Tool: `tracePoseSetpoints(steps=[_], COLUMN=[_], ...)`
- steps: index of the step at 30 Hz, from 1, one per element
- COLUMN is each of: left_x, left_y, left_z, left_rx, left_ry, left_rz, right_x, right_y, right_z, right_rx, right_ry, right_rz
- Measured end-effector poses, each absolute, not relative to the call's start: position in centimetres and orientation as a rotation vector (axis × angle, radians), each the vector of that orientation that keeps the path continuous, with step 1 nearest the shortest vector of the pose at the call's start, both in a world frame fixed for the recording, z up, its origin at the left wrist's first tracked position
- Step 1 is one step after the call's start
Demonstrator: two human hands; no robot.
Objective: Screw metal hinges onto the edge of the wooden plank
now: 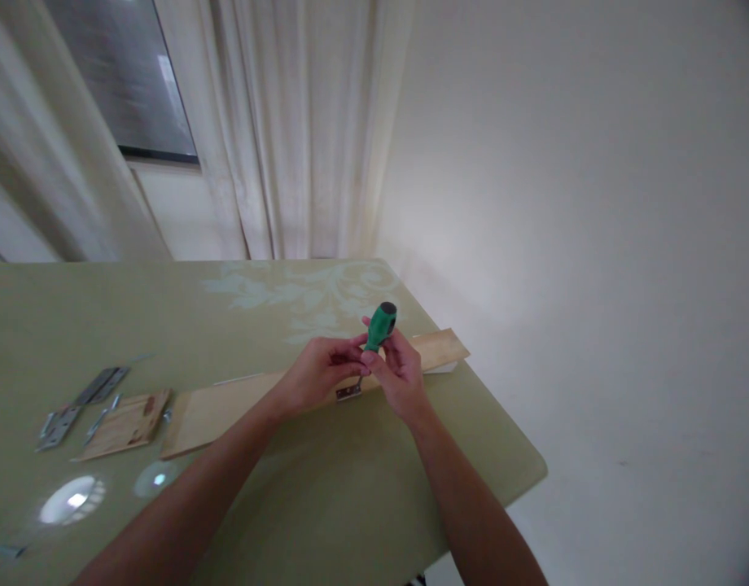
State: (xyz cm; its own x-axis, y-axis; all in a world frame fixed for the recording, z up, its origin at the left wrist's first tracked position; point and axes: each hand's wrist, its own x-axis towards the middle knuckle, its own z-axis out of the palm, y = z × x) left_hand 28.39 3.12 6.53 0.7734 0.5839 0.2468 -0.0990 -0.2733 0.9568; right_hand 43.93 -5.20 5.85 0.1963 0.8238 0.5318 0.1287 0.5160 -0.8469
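- Mid-job by the look of it: your right hand point(397, 370) grips the green-handled screwdriver point(379, 325), tip down at the small metal hinge point(349, 391) on the long pale wooden board point(240, 403), frame centre
- Left hand point(322, 370) fingers pinch the handle's lower end
- Spare grey metal hinges point(81, 403) unfitted, lower left
- Hinge seating: can't tell

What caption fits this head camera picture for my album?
Two hands hold a green-handled screwdriver upright over a metal hinge on a long wooden board.

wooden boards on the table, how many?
2. A long board lies under both hands; a short board lies left of it, beside the loose hinges. More may be hidden.
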Motion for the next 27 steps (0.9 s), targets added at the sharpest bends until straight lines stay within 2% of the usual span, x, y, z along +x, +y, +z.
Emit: tracePoseSetpoints(steps=[8, 17, 23, 27], left_x=[28.34, 28.62, 28.31, 28.32], left_y=[3.08, 2.58, 3.02, 2.9], left_z=[7.06, 6.98, 7.3, 7.22], left_rx=[1.835, 1.751, 1.809, 1.84], left_ry=[0.283, 0.484, 0.247, 0.34], left_rz=[0.62, 0.75, 0.607, 0.67], right_x=[44.06, 43.76, 43.88, 43.65], right_y=[-5.26, -5.43, -5.49, -5.61], right_z=[6.03, 5.71, 5.77, 6.02], right_rx=[-0.974, -0.933, -0.951, -0.937], right_ry=[-1.287, -1.291, -1.272, -1.249], right_rz=[0.64, 0.59, 0.596, 0.645])
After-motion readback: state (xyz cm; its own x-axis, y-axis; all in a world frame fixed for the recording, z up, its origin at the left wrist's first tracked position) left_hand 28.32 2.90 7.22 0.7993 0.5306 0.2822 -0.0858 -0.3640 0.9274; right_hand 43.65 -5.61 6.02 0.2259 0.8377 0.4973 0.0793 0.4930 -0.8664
